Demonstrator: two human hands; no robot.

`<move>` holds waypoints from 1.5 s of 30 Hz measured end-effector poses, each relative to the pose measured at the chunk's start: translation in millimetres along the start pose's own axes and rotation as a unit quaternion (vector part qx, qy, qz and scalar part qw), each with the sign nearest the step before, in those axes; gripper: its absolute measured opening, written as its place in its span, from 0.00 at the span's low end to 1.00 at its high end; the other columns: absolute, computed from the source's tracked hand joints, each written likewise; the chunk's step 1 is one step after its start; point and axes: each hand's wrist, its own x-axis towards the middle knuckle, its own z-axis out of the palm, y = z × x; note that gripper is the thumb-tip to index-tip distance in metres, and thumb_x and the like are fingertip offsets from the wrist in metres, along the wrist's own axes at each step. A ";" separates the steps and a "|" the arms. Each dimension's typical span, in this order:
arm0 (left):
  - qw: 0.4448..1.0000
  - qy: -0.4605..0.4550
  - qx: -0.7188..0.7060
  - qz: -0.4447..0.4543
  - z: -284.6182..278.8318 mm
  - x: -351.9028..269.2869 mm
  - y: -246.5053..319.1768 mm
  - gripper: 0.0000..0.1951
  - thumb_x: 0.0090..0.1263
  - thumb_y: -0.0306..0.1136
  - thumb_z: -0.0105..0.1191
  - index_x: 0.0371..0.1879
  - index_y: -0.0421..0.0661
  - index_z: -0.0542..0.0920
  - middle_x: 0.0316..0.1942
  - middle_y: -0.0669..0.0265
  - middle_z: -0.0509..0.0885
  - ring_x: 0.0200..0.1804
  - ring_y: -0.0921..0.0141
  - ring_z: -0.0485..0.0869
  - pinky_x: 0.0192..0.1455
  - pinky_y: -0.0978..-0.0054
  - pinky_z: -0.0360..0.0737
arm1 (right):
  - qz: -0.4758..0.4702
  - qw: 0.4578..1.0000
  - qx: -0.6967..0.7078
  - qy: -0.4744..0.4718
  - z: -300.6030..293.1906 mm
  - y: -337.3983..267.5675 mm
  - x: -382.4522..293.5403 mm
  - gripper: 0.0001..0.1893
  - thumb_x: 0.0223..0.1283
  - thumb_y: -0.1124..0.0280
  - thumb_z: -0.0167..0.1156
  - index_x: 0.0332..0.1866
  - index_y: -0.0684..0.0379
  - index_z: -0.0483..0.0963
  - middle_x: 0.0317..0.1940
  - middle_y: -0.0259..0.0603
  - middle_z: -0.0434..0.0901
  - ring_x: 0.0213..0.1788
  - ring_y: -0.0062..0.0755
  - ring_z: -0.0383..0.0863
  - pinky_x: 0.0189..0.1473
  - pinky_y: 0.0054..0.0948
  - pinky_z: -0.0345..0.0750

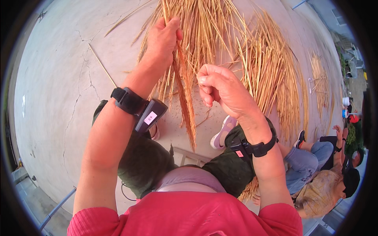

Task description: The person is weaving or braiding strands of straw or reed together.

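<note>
My left hand (166, 37) is closed around a small bunch of dry stalks, whose reddish-brown seed heads (185, 109) hang down between my knees. To its right and lower, my right hand (217, 85) has its thumb and forefinger pinched together. A thin strand seems to show at those fingertips, but I cannot tell whether they grip it. Behind my left hand a large pile of straw-coloured stalks with seed heads (203, 32) spreads over the concrete floor. A second pile of dry stalks (265, 65) lies beyond my right hand.
A single stalk (102, 65) lies on the cracked concrete floor (53, 88) at left. A smaller stalk heap (320, 82) is at far right. Co-workers sit close on my right, one in jeans (308, 165). Part of a low frame (189, 156) shows between my legs.
</note>
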 end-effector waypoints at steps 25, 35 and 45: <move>0.990 -0.090 -0.084 -0.070 11.7 -5.5 22.3 0.13 0.68 0.41 0.56 0.41 0.43 0.76 0.22 0.73 0.78 0.18 0.84 0.65 0.19 0.85 0.62 | -0.082 0.996 -0.018 0.032 -6.2 -4.8 -2.4 0.11 0.64 0.64 0.56 0.36 0.63 0.76 0.27 0.30 0.77 0.30 0.16 0.76 0.34 0.20 0.75; 0.992 -0.106 -0.046 -0.050 7.3 -9.6 19.3 0.11 0.68 0.40 0.56 0.40 0.47 0.77 0.25 0.70 0.81 0.18 0.83 0.67 0.19 0.87 0.64 | -0.093 0.990 -0.058 0.086 -4.9 -0.2 -0.5 0.12 0.68 0.62 0.50 0.39 0.60 0.75 0.28 0.31 0.77 0.29 0.18 0.76 0.34 0.19 0.75; 0.994 -0.095 -0.028 -0.040 13.0 -2.8 14.5 0.11 0.66 0.41 0.58 0.38 0.47 0.77 0.24 0.70 0.80 0.18 0.84 0.67 0.19 0.87 0.64 | -0.134 0.974 -0.151 0.099 -2.7 -4.9 6.3 0.12 0.65 0.63 0.55 0.32 0.63 0.74 0.23 0.28 0.74 0.24 0.14 0.74 0.29 0.18 0.74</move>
